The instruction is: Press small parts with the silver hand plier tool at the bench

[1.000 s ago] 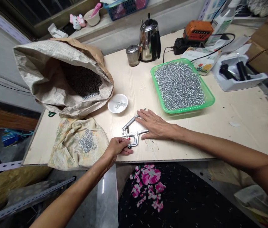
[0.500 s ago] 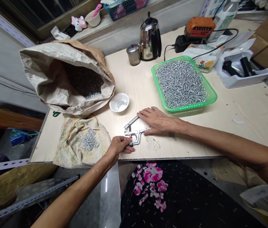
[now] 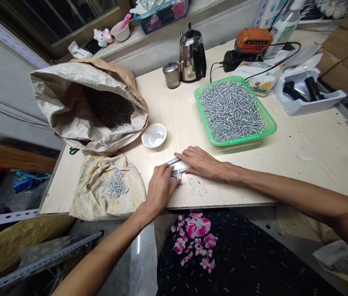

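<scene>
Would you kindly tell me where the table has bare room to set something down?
Bare wood lies between the white dish and the green tray, and right of the right hand below that tray. The sack side and far-right corner are crowded.

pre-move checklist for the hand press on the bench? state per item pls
1. Right hand rests on the press tool handles: ok.
2. Left hand at the tool's head: ok, it covers the head.
3. Part seated in the tool's head: cannot tell, hidden under the left hand.
4. Handles closed or apart: cannot tell, mostly covered.
5. Loose parts within reach: ok, a pile lies on the cloth beside the left hand and a few sit in the white dish.
6. Green tray has room: not ok by the look of it, parts are heaped nearly to its rim.
</scene>
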The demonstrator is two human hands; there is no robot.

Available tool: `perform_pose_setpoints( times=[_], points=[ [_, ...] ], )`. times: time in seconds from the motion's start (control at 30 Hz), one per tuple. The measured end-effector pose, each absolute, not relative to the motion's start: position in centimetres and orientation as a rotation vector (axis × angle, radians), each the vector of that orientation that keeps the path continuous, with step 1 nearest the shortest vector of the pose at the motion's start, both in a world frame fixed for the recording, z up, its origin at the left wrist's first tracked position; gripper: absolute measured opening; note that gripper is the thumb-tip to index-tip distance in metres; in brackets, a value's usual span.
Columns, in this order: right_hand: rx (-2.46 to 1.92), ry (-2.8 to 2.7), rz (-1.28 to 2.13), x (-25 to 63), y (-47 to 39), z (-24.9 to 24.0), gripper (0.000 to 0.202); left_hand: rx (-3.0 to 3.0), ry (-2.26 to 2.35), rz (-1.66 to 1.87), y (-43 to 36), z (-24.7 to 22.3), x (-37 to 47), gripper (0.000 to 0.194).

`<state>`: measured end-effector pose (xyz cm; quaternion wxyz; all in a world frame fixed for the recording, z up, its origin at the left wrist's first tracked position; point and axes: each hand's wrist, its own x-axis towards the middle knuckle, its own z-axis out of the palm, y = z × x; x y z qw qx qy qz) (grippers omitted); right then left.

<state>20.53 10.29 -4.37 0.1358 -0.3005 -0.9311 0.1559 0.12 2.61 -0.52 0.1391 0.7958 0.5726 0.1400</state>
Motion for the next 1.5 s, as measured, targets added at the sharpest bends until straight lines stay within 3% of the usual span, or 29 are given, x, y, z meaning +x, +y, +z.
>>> perform_pose_setpoints(
  times=[0.1,0.23,0.5,0.6,0.87,1.03,1.17,1.27,1.33,1.4,1.5],
  points=[
    [-0.844,-2.629,0.52,20.7,10.1,-4.8,0.073,2.491,1.469,0.253,4.6,-1.1,1.5,0.052],
    [-0.871,-2.639,0.602,21.8,10.3,-4.2,0.095,2.507,1.336,0.039,6.5,-1.3,2.1,0.049],
    [-1.115,-2.754,0.49,23.5,10.4,-2.7,0.065,2.578,1.303,-0.121,7.9,-1.1,3.3,0.07],
    [-1.126,-2.788,0.409,23.3,10.0,-2.3,0.047,2.631,1.263,-0.159,8.2,-0.9,3.9,0.06],
    [-1.184,-2.781,0.437,22.3,9.0,-2.5,0.008,2.512,1.335,-0.194,7.8,-0.8,4.7,0.008],
    [-1.17,-2.797,0.506,21.9,9.4,-3.5,0.02,2.486,1.325,-0.164,7.8,-1.5,4.8,0.008],
    [-1.222,-2.785,0.461,22.2,9.8,-3.0,0.011,2.471,1.362,-0.112,7.8,-1.6,4.5,0.012],
    [-1.171,-2.744,0.421,23.0,9.9,-2.5,0.059,2.445,1.428,0.142,7.3,-0.9,2.8,0.042],
    [-1.114,-2.705,0.381,23.5,9.7,-2.3,0.084,2.397,1.522,0.398,6.6,0.1,0.8,0.052],
    [-1.089,-2.629,0.346,23.8,9.2,-2.3,0.081,2.292,1.678,0.582,5.5,1.0,-1.3,0.042],
    [-1.062,-2.542,0.381,23.6,8.1,-2.6,0.053,2.051,1.887,0.55,3.6,1.5,-3.4,0.023]
  ],
)
